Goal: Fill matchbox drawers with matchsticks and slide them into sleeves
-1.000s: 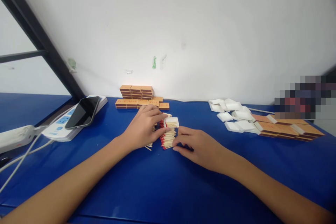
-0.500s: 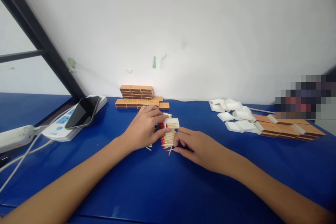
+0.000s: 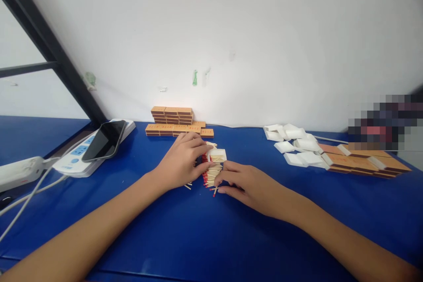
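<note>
A small white matchbox tray [image 3: 218, 153] with some matches in it stands tilted on the pile of red-headed matches [image 3: 211, 177] at the middle of the table. My left hand [image 3: 185, 161] curls round the left side of the tray and pile, its thumb on the red heads and its fingertips at the tray's upper edge. At the lower right of the pile, my right hand [image 3: 241, 180] has thumb and index finger close together on loose matches [image 3: 215, 191]. Its other fingers are curled. A few matches [image 3: 188, 186] lie below my left hand.
Closed matchboxes [image 3: 172, 128] are stacked against the wall. White empty trays [image 3: 297, 145] and matchbox sleeves [image 3: 363, 163] lie at the right on the blue table [image 3: 185, 238]. A phone [image 3: 105, 140] rests on a power strip [image 3: 74, 165] at the left, with white cables nearby.
My right index finger has reached slightly left and down over the matches, closer to the thumb tip. My left hand and the tray stay nearly as they were.
</note>
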### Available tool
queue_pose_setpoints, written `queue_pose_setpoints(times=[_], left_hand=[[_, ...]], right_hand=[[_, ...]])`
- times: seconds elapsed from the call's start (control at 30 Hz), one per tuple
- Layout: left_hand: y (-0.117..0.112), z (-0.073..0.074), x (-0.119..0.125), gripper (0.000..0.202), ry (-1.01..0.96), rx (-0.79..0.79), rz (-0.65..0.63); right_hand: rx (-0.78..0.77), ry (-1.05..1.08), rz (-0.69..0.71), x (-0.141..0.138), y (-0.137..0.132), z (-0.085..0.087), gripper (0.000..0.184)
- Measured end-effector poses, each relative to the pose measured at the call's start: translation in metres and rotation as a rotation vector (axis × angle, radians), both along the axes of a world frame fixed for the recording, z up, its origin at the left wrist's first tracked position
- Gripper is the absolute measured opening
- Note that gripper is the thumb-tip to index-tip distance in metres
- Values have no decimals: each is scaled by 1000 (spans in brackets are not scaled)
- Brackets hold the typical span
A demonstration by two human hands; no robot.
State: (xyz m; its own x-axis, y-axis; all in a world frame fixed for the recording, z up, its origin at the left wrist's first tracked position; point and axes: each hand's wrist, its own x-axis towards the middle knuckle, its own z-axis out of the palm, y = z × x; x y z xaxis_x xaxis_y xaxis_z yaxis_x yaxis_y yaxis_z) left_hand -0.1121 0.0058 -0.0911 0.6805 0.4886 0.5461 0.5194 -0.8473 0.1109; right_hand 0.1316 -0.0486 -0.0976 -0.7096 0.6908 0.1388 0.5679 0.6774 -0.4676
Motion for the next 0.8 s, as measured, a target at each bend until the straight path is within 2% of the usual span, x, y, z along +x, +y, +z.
queue_pose_setpoints(times=[0.5, 0.8], left_hand=[[1, -1, 0, 39, -5, -12, -9], [1, -1, 0, 38, -8, -8, -10]], right_hand=[[17, -109, -70, -5, -4, 4, 11], [29, -89, -90, -6, -10, 4, 11]])
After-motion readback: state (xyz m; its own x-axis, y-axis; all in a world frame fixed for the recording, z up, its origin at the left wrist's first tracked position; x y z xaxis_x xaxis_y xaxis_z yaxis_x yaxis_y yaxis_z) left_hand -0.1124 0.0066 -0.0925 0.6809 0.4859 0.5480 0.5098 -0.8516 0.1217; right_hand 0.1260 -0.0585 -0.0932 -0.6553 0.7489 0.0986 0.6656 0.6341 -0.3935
